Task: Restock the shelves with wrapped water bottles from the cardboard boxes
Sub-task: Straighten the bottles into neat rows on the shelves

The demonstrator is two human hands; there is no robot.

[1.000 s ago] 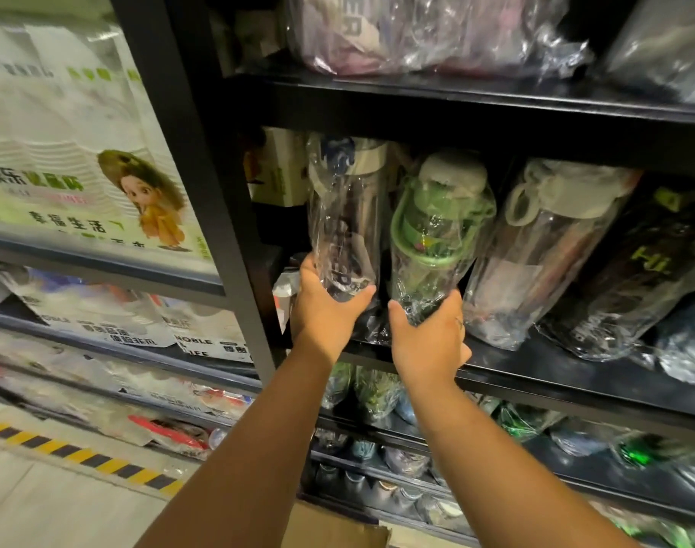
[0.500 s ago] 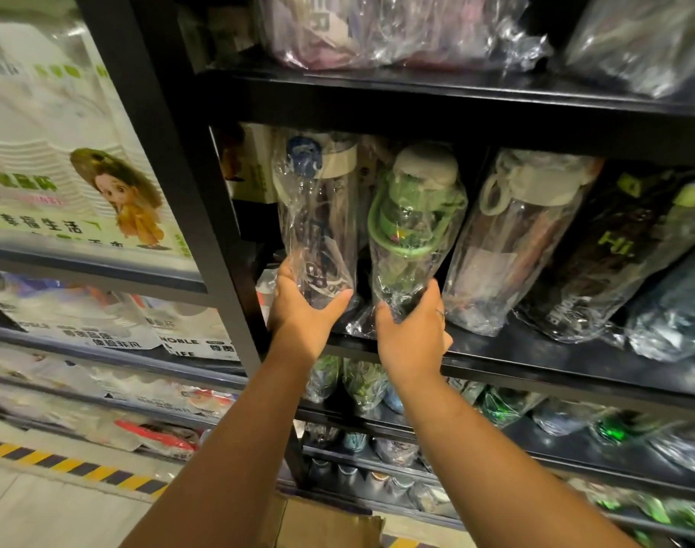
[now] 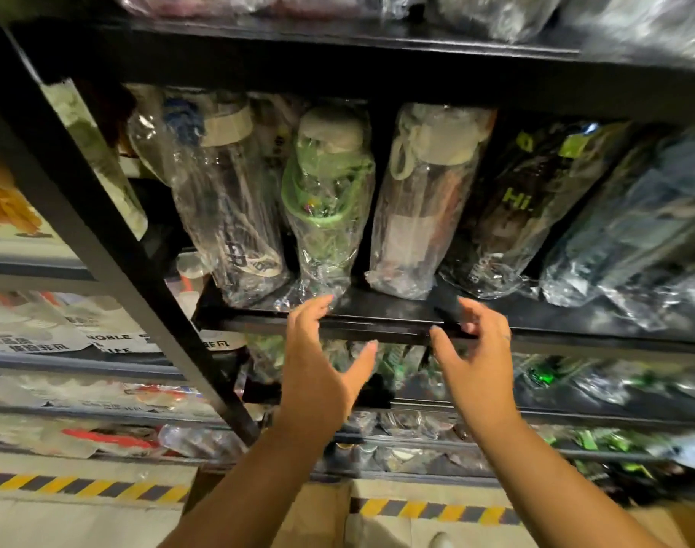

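A black shelf (image 3: 393, 310) carries a row of plastic-wrapped water bottles standing and leaning. At the left is a clear bottle with a blue and cream cap (image 3: 223, 191). Beside it stands a green bottle with a cream lid (image 3: 328, 199), then a clear bottle with a cream loop lid (image 3: 425, 199) and a dark bottle with green lettering (image 3: 524, 207). My left hand (image 3: 318, 365) and my right hand (image 3: 476, 361) hover just below the shelf's front edge, fingers spread and holding nothing. A cardboard box (image 3: 318, 516) shows at the bottom, between my forearms.
A black upright post (image 3: 112, 247) slants down at the left. Lower shelves (image 3: 575, 393) hold more wrapped bottles. Wrapped goods fill the top shelf (image 3: 496, 9). Yellow-black striped tape (image 3: 81, 484) marks the floor below. Printed packages (image 3: 61, 338) lie on the left-hand shelves.
Both hands have let go of the clear bottle and the green bottle and pulled back below the shelf edge. The bottles stay on the shelf. The view has tilted upward.
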